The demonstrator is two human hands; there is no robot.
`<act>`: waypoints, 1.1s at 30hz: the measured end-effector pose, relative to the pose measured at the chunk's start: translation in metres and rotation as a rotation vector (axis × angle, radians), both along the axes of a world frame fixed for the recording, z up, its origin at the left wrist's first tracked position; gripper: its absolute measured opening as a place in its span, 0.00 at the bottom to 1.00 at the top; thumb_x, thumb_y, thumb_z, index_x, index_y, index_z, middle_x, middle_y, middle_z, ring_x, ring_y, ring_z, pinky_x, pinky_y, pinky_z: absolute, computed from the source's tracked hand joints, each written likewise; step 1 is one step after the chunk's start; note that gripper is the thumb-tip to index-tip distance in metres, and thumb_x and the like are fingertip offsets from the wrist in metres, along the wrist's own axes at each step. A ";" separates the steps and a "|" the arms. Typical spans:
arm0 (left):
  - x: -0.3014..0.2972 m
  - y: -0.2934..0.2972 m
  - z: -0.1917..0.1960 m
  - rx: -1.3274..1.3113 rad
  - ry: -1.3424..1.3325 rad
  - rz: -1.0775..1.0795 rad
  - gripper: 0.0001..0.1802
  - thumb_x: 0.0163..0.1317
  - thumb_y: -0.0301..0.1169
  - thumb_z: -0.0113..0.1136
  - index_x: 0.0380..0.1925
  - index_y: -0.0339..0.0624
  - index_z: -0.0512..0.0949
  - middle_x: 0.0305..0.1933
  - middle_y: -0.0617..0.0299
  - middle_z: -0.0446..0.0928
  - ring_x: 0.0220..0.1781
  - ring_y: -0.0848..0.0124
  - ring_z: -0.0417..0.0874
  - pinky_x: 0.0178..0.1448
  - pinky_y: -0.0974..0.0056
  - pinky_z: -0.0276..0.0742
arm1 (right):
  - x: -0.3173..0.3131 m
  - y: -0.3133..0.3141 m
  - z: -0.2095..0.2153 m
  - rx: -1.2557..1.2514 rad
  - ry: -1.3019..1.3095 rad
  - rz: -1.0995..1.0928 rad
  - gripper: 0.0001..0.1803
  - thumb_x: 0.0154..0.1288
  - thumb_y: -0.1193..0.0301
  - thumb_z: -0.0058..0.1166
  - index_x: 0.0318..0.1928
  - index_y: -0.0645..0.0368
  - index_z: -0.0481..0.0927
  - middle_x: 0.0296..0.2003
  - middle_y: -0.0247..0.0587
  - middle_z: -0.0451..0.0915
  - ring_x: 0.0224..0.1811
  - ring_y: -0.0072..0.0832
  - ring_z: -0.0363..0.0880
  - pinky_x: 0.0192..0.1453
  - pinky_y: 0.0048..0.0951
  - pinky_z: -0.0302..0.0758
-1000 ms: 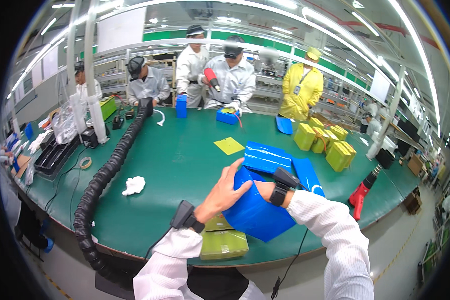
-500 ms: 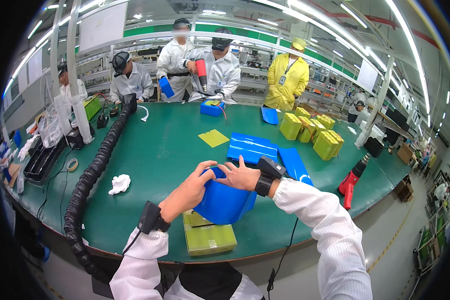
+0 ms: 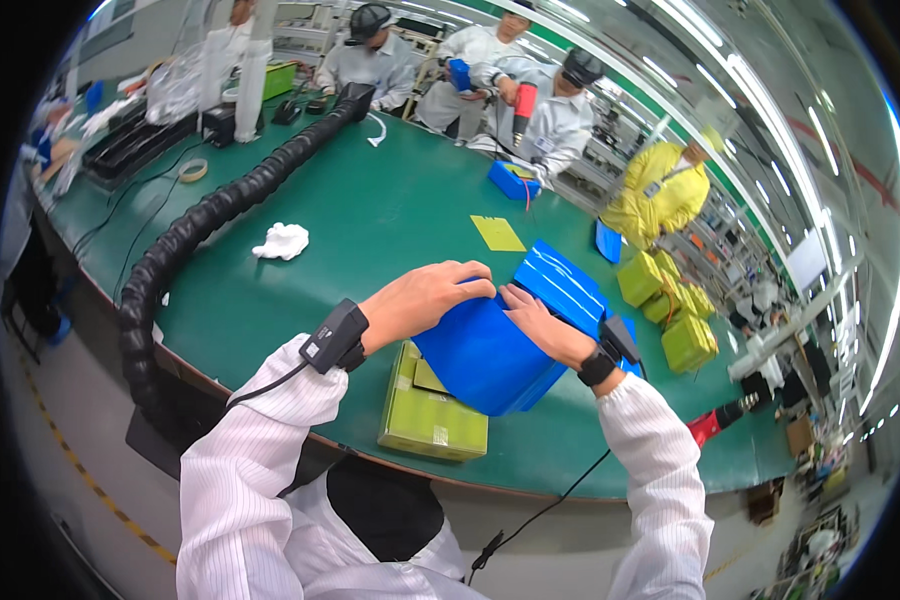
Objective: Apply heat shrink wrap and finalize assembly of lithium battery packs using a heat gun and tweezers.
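A wide, glossy blue plastic wrap sleeve [image 3: 485, 355] is held up between my hands, tilted over the near part of the table. My left hand [image 3: 432, 302] grips its upper left edge with the fingers bent over it; the fingertips are partly hidden. My right hand [image 3: 547, 326] has hold of the sleeve's upper right side, its thumb hidden. Under and just left of the sleeve lies a yellow-green block-shaped battery pack [image 3: 432, 428] with a piece of clear tape on its near side. The sleeve covers part of the pack's top.
Flat blue sleeves [image 3: 562, 283] lie beyond my right hand, near a yellow-green sheet [image 3: 498, 233]. Several battery packs [image 3: 688, 342] and a red heat gun [image 3: 708, 425] are at the right. A black ribbed hose [image 3: 225, 200] crosses the left. A co-worker across uses another heat gun [image 3: 523, 110].
The view has tilted and swung, so the whole scene appears turned. My hands have drawn slightly apart along the sleeve's upper edge, and the sleeve hangs more spread out.
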State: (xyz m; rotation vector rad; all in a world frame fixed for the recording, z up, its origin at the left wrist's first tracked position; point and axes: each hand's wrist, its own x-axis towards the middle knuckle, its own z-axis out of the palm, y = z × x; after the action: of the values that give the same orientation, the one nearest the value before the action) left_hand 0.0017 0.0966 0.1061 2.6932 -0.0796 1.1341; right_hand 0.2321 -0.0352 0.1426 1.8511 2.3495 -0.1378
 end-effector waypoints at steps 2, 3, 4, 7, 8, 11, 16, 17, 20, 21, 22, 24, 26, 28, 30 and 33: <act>-0.002 0.002 -0.010 0.009 -0.051 0.037 0.18 0.63 0.20 0.54 0.53 0.45 0.75 0.62 0.60 0.75 0.58 0.54 0.82 0.58 0.54 0.82 | 0.007 0.003 -0.007 0.064 0.125 0.069 0.24 0.78 0.66 0.44 0.70 0.51 0.74 0.76 0.67 0.56 0.82 0.60 0.48 0.77 0.70 0.60; -0.004 0.000 -0.013 0.028 -0.080 0.055 0.17 0.65 0.22 0.55 0.53 0.47 0.75 0.61 0.62 0.75 0.55 0.57 0.83 0.55 0.55 0.83 | 0.002 0.003 -0.008 0.134 0.272 0.116 0.23 0.76 0.66 0.47 0.69 0.51 0.76 0.77 0.67 0.55 0.82 0.61 0.47 0.78 0.69 0.57; -0.006 0.000 -0.015 0.020 -0.088 0.067 0.17 0.65 0.22 0.55 0.53 0.47 0.75 0.61 0.62 0.75 0.55 0.57 0.83 0.55 0.55 0.83 | -0.002 0.006 -0.009 0.155 0.283 0.091 0.23 0.72 0.68 0.53 0.66 0.52 0.79 0.78 0.67 0.54 0.82 0.60 0.48 0.82 0.60 0.54; -0.013 0.000 -0.018 -0.005 -0.089 0.072 0.19 0.63 0.19 0.54 0.54 0.45 0.75 0.65 0.60 0.74 0.56 0.53 0.84 0.54 0.55 0.84 | -0.022 0.006 -0.004 0.323 0.112 0.066 0.23 0.70 0.72 0.55 0.65 0.52 0.80 0.74 0.68 0.59 0.76 0.58 0.58 0.78 0.54 0.61; -0.014 0.000 -0.018 -0.012 -0.067 0.072 0.19 0.63 0.19 0.54 0.54 0.46 0.75 0.65 0.61 0.74 0.56 0.53 0.84 0.53 0.55 0.85 | -0.025 0.007 -0.002 0.319 0.112 0.079 0.23 0.70 0.72 0.55 0.65 0.52 0.80 0.74 0.68 0.59 0.76 0.58 0.58 0.78 0.54 0.61; -0.014 -0.002 -0.019 -0.036 -0.029 0.085 0.20 0.64 0.19 0.53 0.55 0.45 0.75 0.66 0.62 0.74 0.56 0.53 0.84 0.53 0.55 0.85 | -0.021 0.006 0.005 0.339 -0.042 0.057 0.21 0.68 0.74 0.56 0.62 0.55 0.82 0.66 0.65 0.66 0.66 0.54 0.67 0.68 0.47 0.70; -0.010 0.003 -0.025 -0.112 -0.052 0.060 0.21 0.64 0.18 0.51 0.58 0.43 0.74 0.68 0.60 0.74 0.57 0.51 0.84 0.56 0.55 0.85 | -0.020 0.009 0.022 -0.195 0.282 0.073 0.12 0.71 0.71 0.51 0.48 0.66 0.80 0.51 0.55 0.75 0.56 0.46 0.73 0.62 0.40 0.73; -0.011 0.005 -0.026 -0.209 -0.078 0.024 0.21 0.65 0.17 0.51 0.57 0.41 0.74 0.67 0.59 0.75 0.58 0.50 0.84 0.57 0.55 0.84 | -0.023 0.008 0.020 -0.197 0.282 0.076 0.12 0.71 0.71 0.51 0.48 0.66 0.80 0.51 0.55 0.75 0.56 0.46 0.73 0.62 0.40 0.73; -0.012 0.013 -0.027 -0.327 -0.105 -0.030 0.21 0.65 0.16 0.49 0.57 0.39 0.74 0.64 0.55 0.78 0.58 0.49 0.83 0.60 0.55 0.82 | -0.030 0.008 0.007 0.049 0.515 0.210 0.14 0.73 0.69 0.48 0.49 0.66 0.79 0.50 0.53 0.77 0.52 0.47 0.76 0.62 0.40 0.73; -0.006 0.013 -0.028 -0.348 -0.104 -0.057 0.21 0.65 0.15 0.49 0.58 0.38 0.75 0.62 0.54 0.79 0.58 0.49 0.84 0.61 0.55 0.81 | -0.020 0.011 0.000 0.040 0.518 0.280 0.15 0.73 0.67 0.49 0.50 0.66 0.78 0.50 0.52 0.78 0.52 0.48 0.77 0.61 0.41 0.74; -0.007 0.013 -0.029 -0.345 -0.102 -0.060 0.21 0.65 0.15 0.49 0.58 0.38 0.75 0.62 0.54 0.79 0.58 0.49 0.84 0.61 0.55 0.81 | -0.014 0.017 -0.008 0.030 0.525 0.363 0.16 0.73 0.66 0.50 0.52 0.66 0.78 0.50 0.52 0.78 0.52 0.49 0.77 0.61 0.42 0.75; -0.008 0.012 -0.033 -0.311 -0.073 -0.049 0.23 0.66 0.15 0.49 0.60 0.39 0.76 0.61 0.51 0.80 0.57 0.51 0.84 0.60 0.55 0.81 | -0.004 0.033 -0.020 -0.070 0.480 0.341 0.17 0.74 0.66 0.50 0.53 0.66 0.78 0.51 0.52 0.79 0.53 0.48 0.78 0.61 0.42 0.75; -0.009 0.008 -0.037 -0.366 -0.066 -0.052 0.25 0.66 0.15 0.48 0.62 0.40 0.75 0.61 0.50 0.80 0.57 0.53 0.84 0.61 0.56 0.80 | 0.005 0.035 -0.024 -0.167 0.433 0.311 0.18 0.75 0.65 0.49 0.55 0.66 0.78 0.52 0.52 0.80 0.53 0.47 0.79 0.61 0.42 0.75; -0.021 0.005 -0.048 -0.424 -0.056 -0.024 0.27 0.66 0.14 0.47 0.64 0.41 0.74 0.61 0.49 0.80 0.56 0.54 0.84 0.62 0.58 0.79 | -0.019 0.035 -0.013 -0.354 0.484 0.149 0.19 0.77 0.63 0.48 0.57 0.66 0.78 0.54 0.52 0.81 0.55 0.45 0.80 0.62 0.41 0.75; -0.032 0.002 -0.057 -0.571 -0.159 -0.074 0.26 0.64 0.12 0.43 0.60 0.40 0.74 0.65 0.46 0.78 0.57 0.57 0.83 0.63 0.61 0.77 | -0.043 0.030 0.000 -0.346 0.575 0.144 0.21 0.80 0.61 0.47 0.55 0.67 0.79 0.50 0.53 0.83 0.50 0.43 0.81 0.59 0.41 0.75; -0.035 -0.001 -0.066 -0.770 -0.220 -0.080 0.23 0.61 0.10 0.39 0.53 0.40 0.73 0.74 0.46 0.71 0.60 0.61 0.79 0.65 0.64 0.72 | -0.050 0.012 0.013 -0.318 0.634 0.055 0.25 0.83 0.56 0.44 0.50 0.70 0.80 0.41 0.52 0.84 0.41 0.39 0.80 0.54 0.40 0.75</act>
State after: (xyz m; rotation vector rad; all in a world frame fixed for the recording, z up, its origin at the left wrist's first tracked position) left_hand -0.0328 0.0951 0.0406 1.8729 0.1788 1.1320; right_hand 0.1818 -0.0227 0.1554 1.7553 2.5310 -1.1707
